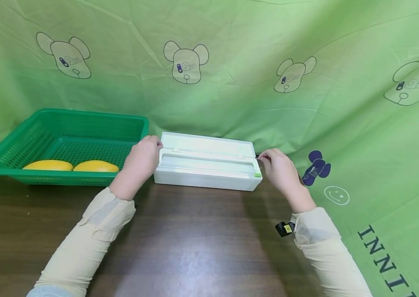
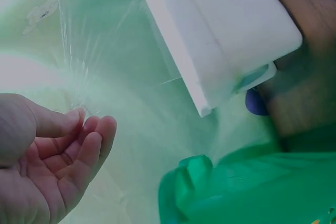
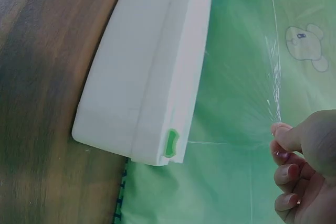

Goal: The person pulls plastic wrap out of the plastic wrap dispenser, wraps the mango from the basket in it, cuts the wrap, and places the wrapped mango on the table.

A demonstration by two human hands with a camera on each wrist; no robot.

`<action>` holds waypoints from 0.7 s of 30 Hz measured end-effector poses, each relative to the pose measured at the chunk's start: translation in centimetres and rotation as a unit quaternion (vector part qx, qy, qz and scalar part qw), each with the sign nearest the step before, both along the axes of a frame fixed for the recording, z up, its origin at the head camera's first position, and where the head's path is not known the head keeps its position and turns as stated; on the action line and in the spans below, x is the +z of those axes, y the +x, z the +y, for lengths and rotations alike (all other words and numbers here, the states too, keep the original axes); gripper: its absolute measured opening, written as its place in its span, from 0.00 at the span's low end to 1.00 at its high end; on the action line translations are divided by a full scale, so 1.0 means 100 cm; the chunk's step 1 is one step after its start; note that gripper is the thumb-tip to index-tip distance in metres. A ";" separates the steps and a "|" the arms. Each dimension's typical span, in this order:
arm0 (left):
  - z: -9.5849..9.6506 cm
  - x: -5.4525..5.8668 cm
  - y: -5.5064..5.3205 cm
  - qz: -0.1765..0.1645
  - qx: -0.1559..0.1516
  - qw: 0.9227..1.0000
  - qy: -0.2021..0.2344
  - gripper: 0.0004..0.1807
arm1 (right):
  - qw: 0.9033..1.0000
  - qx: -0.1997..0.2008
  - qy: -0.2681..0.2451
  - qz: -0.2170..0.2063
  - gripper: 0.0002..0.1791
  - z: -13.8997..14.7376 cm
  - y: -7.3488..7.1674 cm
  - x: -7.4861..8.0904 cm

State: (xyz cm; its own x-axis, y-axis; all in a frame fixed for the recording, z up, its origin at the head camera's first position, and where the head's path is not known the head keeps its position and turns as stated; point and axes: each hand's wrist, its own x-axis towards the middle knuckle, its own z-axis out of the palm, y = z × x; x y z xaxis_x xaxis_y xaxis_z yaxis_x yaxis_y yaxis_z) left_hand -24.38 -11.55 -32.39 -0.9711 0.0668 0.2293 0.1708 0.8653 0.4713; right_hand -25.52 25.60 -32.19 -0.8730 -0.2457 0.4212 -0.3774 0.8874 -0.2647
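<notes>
L hand (image 1: 140, 159) pinches clear cling film (image 3: 276, 87), thumb to fingers, nr L end of white film dispenser (image 1: 205, 180); R hand (image 1: 278, 169) pinches film nr its R end. Dispenser's on wood table (image 1: 194, 243), lid (image 1: 207, 143) up, green slider (image 1: 257, 175) at R end, green basket (image 1: 64, 180) w/ 2 yellow fruits (image 1: 95, 166) to its L.

On the left part of the brown desk (image 1: 194, 239) there stands a green plastic basket (image 1: 72, 178) with perforated walls. Inside it, two yellow oval objects (image 1: 96, 166) lie side by side, close to the front wall. Behind hangs a green cloth (image 1: 239, 24), printed with four animal heads (image 1: 190, 73), a dark purple figure (image 1: 316, 169), a smiling face (image 1: 337, 195) and large dark letters (image 1: 384, 263).
</notes>
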 end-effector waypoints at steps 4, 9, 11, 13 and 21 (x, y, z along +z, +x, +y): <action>-0.001 0.003 0.003 0.012 -0.001 1.000 0.012 0.13 | 1.000 -0.002 -0.010 0.009 0.07 0.001 0.002 0.002; -0.001 0.007 0.007 0.025 -0.001 0.999 0.024 0.14 | 0.999 0.004 -0.022 0.044 0.06 0.002 0.006 0.005; -0.001 0.008 0.008 0.031 -0.001 0.999 0.028 0.14 | 0.998 0.007 -0.025 0.057 0.05 0.003 0.008 0.006; -0.001 0.009 0.010 0.038 0.000 0.999 0.030 0.13 | 0.997 0.008 -0.026 0.065 0.05 0.002 0.010 0.007; -0.003 0.016 0.021 0.046 0.004 0.998 0.030 0.12 | 0.994 0.020 -0.030 0.105 0.03 0.003 0.017 0.011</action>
